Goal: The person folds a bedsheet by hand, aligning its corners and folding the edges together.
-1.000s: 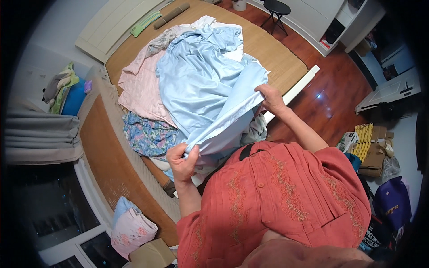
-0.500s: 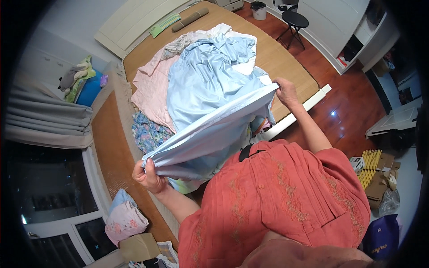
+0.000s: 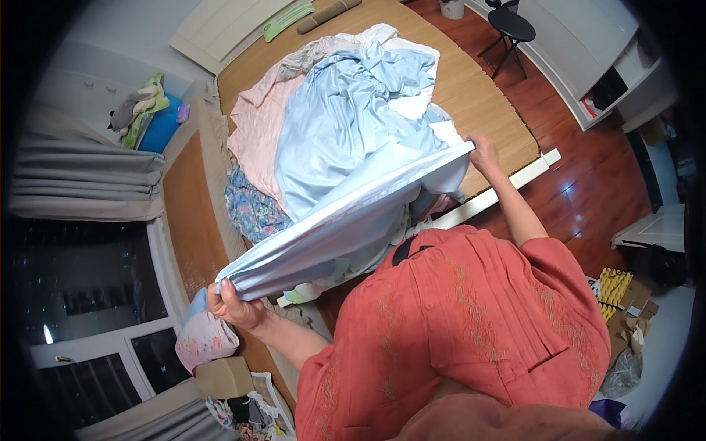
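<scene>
A large light-blue sheet (image 3: 346,125) lies crumpled over the bed, its near edge stretched between my two hands. My left hand (image 3: 237,303) pinches one corner of it at the lower left, off the bed's near side. At the right, my right hand (image 3: 483,154) grips the other end of that edge above the bed's near right part. Taut and slanting, the edge rises from left to right. Beneath and beside the sheet show a pink cloth (image 3: 254,140), a blue floral cloth (image 3: 254,209) and some white fabric (image 3: 445,132).
The bed mat (image 3: 485,103) is tan, with a white bed-frame rail (image 3: 515,180) at the near right. A rolled mat (image 3: 329,16) rests near the headboard (image 3: 220,37). A black stool (image 3: 511,26) stands right of the bed; pillows (image 3: 206,342) and a cardboard box (image 3: 224,378) are at lower left.
My left hand has moved left and down with its corner, and my right hand a little to the right, so the sheet's edge is stretched wider. The whole view has shifted slightly.
</scene>
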Tool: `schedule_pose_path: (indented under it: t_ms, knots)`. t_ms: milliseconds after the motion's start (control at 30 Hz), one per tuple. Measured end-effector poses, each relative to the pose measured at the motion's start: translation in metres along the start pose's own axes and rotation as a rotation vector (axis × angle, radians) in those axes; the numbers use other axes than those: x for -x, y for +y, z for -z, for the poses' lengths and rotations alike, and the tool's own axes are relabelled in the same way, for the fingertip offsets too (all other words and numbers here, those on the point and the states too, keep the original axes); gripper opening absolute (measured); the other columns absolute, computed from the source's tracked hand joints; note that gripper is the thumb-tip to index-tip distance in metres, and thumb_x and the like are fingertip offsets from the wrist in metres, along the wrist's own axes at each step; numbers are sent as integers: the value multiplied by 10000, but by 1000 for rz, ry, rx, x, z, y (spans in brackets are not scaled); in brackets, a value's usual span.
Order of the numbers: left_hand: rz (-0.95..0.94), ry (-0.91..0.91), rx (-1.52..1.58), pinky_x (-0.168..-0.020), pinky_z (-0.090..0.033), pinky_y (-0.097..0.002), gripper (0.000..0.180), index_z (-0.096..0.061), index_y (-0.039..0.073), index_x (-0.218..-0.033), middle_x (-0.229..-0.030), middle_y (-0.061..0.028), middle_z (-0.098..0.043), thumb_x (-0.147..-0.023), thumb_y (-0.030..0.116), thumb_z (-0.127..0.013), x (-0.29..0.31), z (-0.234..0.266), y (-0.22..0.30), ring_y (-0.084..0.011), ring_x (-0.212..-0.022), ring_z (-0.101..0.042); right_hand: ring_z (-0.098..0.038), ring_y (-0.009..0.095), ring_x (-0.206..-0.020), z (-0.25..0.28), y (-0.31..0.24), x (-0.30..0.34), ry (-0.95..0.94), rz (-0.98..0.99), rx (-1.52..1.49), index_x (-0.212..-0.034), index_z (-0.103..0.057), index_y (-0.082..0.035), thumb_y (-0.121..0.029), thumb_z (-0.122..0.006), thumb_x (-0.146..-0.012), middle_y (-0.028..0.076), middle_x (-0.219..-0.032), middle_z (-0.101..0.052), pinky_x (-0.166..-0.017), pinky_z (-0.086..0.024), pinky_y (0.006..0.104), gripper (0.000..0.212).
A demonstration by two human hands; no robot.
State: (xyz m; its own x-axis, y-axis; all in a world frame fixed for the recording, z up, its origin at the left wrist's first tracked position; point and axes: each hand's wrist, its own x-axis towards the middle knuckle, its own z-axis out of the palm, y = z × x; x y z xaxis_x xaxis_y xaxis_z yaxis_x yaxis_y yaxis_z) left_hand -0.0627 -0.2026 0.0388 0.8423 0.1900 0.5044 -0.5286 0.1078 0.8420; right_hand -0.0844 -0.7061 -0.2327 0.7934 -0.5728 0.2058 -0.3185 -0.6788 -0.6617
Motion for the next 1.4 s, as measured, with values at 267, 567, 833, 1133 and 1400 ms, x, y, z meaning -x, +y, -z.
schedule_pose_path:
  t_ms: [267,567,833,1133,1400]
  knots:
    - [-49,111,-47,-582,-479,-295,191,-487,51,-670,-666,-79,-599,-834,96,-574,-1,10,11,-143,-597,-573,-626,215,-552,-30,64,5,-133,-289,-220,-850,-668,-30,3,-520,-760,132,-621,-622,-486,-479,331,177]
    - [22,15,51,-594,-470,-261,186,-533,50,-680,-688,-64,-622,-862,68,-568,-12,23,-7,-127,-601,-572,-598,184,-816,79,98,-45,240,-181,-1019,-922,-569,-91,-192,-422,-927,65,-846,-611,-745,-498,306,179]
    - [106,-91,33,-643,-465,-248,141,-584,18,-748,-726,-54,-628,-872,83,-570,-12,50,-24,-117,-659,-581,-555,339,-1105,338,-35,19,298,-10,-1402,-1058,-531,-5,-297,-467,-859,286,-1272,-494,-920,-479,409,359]
    - [89,-186,-302,-570,-331,-199,255,-535,31,-665,-676,50,-523,-896,116,-602,-16,44,-45,-28,-626,-415,-557,281,-1100,263,9,53,534,303,-721,-1038,-521,-22,-579,-498,-843,236,-1178,-579,-963,-415,375,591]
    - [129,-169,-442,-545,-354,-215,208,-602,-12,-730,-646,49,-520,-870,135,-648,-17,60,-69,-37,-616,-420,-587,202,-1000,240,-4,55,523,139,-737,-1036,-570,-20,-283,-441,-915,157,-1096,-633,-913,-435,308,318]
